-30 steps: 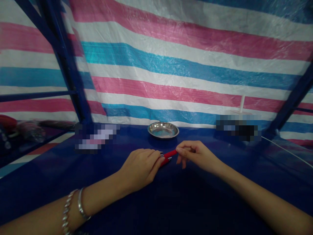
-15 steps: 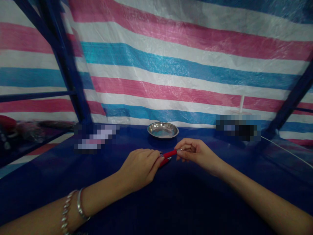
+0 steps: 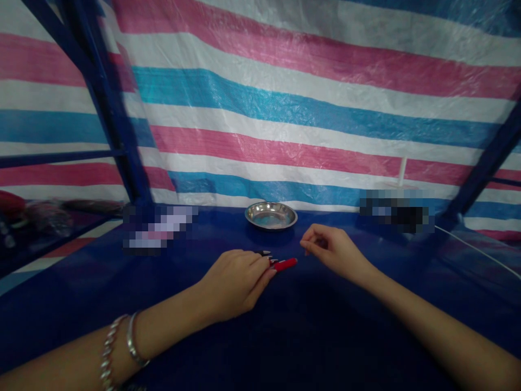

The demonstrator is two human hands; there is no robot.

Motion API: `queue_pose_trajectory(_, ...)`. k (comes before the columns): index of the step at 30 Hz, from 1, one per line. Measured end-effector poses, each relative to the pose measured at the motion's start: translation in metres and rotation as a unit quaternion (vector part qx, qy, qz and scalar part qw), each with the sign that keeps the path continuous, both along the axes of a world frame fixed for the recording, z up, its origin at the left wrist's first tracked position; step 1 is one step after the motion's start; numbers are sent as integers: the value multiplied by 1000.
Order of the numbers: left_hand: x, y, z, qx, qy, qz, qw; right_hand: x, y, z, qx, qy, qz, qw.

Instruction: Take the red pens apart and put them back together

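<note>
My left hand (image 3: 240, 282) is palm down over the blue table, its fingers closed round a small bunch of pens. Out of its fingertips stick a red pen barrel (image 3: 286, 265) and, behind it, dark and silver pen tips (image 3: 265, 253); the rest of the pens is hidden under the hand. To the right, my right hand (image 3: 334, 251) is apart from the pens, thumb and fingers pinched together. What it pinches, if anything, is too small to tell. A round steel dish (image 3: 271, 224) stands just beyond both hands.
The blue tabletop (image 3: 260, 336) runs back to a striped plastic sheet (image 3: 285, 125). Blurred-out items lie at the back left and back right, with a white cable (image 3: 476, 250) on the right. Blue metal posts (image 3: 108, 119) flank the table; bagged things (image 3: 51, 217) lie at far left.
My right hand has come off the red pen and moved a little right. In my left hand the red pen now points lower, and more pen tips show.
</note>
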State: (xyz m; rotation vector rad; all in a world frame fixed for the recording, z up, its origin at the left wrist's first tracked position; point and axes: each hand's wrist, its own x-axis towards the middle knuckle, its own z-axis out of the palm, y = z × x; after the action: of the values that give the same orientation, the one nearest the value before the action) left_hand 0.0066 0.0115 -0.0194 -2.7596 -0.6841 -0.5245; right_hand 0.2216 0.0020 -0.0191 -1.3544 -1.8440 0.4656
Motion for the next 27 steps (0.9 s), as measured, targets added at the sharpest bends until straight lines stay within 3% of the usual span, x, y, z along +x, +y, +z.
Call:
queue_pose_trajectory(3, -1, -3, 4, 1, 32, -23, 999, 7, 2, 0, 11, -117, -38, 992)
queue_pose_trajectory(7, -1, -6, 8, -5, 96, -46, 994, 10, 2, -2, -28, -172, -56, 983)
queue_pose_trajectory(13, -1, -6, 9, -18, 136, -35, 990, 10, 4, -5, -67, -204, -47, 976)
queue_pose_trajectory(27, -2, -6, 11, -22, 134, -30, 990, 11, 4, -8, -58, -223, -61, 971)
